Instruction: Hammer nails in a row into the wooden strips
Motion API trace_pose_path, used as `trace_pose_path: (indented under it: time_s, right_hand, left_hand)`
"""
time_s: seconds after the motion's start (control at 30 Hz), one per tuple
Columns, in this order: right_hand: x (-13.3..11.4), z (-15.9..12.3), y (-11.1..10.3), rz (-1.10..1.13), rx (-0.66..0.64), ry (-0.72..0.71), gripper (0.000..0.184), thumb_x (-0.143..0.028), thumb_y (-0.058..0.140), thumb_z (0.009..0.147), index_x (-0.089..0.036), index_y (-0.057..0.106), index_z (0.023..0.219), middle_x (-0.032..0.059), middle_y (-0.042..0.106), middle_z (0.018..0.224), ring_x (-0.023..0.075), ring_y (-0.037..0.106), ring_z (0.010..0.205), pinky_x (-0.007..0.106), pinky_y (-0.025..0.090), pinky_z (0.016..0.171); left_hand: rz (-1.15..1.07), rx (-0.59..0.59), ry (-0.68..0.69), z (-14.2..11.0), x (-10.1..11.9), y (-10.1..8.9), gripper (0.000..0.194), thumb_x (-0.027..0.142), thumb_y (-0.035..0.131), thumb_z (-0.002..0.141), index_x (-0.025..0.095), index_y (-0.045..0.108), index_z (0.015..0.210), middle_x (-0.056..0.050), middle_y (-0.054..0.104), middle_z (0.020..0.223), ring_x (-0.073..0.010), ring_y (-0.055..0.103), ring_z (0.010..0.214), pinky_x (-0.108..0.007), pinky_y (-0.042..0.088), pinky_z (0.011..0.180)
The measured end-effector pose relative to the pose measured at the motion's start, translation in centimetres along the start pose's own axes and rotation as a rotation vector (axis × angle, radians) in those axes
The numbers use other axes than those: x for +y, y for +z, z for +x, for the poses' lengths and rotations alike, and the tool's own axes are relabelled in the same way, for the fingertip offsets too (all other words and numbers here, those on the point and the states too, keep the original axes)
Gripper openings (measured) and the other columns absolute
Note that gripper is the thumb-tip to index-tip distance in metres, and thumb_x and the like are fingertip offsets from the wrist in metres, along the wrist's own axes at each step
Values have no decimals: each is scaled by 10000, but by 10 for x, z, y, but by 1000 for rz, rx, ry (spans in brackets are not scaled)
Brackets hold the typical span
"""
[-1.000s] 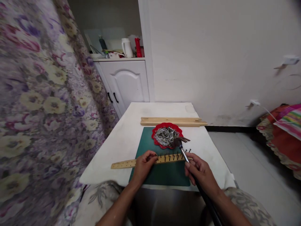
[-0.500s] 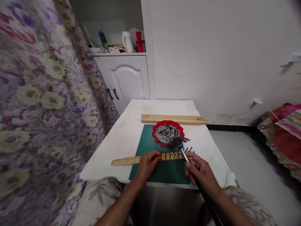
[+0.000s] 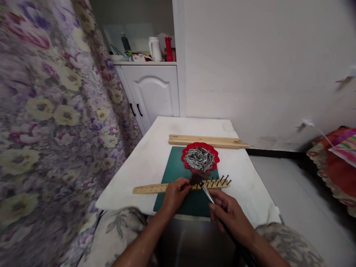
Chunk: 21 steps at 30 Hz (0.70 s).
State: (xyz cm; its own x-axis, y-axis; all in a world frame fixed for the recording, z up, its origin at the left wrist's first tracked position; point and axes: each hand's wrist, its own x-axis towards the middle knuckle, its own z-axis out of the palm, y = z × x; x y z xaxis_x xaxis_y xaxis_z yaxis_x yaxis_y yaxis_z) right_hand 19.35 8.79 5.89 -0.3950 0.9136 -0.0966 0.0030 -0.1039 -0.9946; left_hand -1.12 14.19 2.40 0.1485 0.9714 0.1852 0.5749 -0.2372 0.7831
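Observation:
A narrow wooden strip (image 3: 151, 189) lies across a green mat (image 3: 169, 167), with small holes along its left part. Several dark nails (image 3: 222, 181) stand up from its right part. My left hand (image 3: 176, 193) rests at the strip's middle, thumb and forefinger pinched together; what they hold, probably tiny, is hidden by the fingers and the hammer head. In my right hand (image 3: 226, 209) is a hammer (image 3: 206, 192), gripped by its shaft. Its dark head is over the strip, right beside my left fingertips. Beyond it sits a red scalloped dish (image 3: 184, 163) full of loose silvery nails (image 3: 199, 158).
Two or so wooden strips (image 3: 205, 141) lie across the back of the white table (image 3: 133, 163). A floral curtain (image 3: 63, 111) hangs at the left. Behind stands a white cabinet (image 3: 155, 92) with a white jug (image 3: 155, 49) on its shelf.
My right hand has moved left and the hammer head has come down and left, from near the dish to beside my left fingertips. My left hand stays at the strip's middle. The view has shifted slightly.

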Motion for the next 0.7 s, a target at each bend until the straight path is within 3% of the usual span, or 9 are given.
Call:
trace_pose_path:
  time_s: [0.7]
  right_hand:
    - [4,0,2,-85,10,-15,331,-330,509,876,-192,530,1176,-71,538,553,53,406,336,165,286,362]
  left_hand:
    - [-23,-3,-14,0,-1,0,115,229,543,773,184,641,733,12,596,696,-129,543,649,-221,368,608]
